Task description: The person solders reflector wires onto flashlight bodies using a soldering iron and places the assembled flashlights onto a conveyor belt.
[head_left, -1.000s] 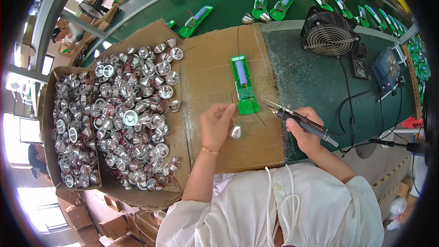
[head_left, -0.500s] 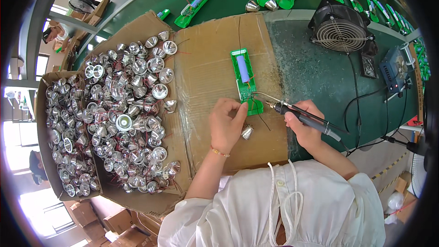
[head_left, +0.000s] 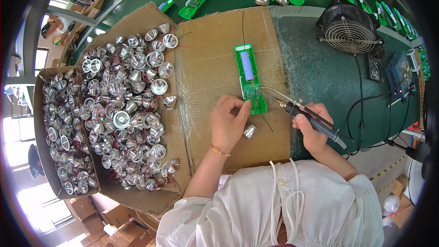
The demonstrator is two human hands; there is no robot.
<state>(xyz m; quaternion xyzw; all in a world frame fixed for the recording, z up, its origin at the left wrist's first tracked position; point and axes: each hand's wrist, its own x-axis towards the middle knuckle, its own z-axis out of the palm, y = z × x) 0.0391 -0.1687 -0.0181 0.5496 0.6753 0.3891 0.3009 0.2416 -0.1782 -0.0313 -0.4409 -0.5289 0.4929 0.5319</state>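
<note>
A green plastic housing [head_left: 262, 105] lies on the cardboard, holding a lilac cylindrical battery [head_left: 247, 66] and a small green circuit board [head_left: 251, 92]. My left hand [head_left: 231, 121] is closed in a pinch at the housing's lower left edge; what sits between the fingertips is hidden. A silver reflector cup [head_left: 250, 131] lies beside these fingers. In my right hand [head_left: 313, 126] is a soldering iron [head_left: 315, 126] with a dark handle, gripped like a pen. A thin bent metal tube [head_left: 279, 94] on it reaches the board's right edge. A thin dark wire [head_left: 267, 121] trails below the housing.
Cardboard boxes [head_left: 103, 192] full of silver reflector cups [head_left: 132, 87] stand at left. A black fan [head_left: 350, 32] and a blue soldering station [head_left: 398, 75] sit at right, with cables across the green bench. More green housings [head_left: 199, 1] line the far side.
The whole view has shifted slightly. The soldering iron has moved a little to the right relative to the housing, while my left hand keeps its pinch at the housing's edge.
</note>
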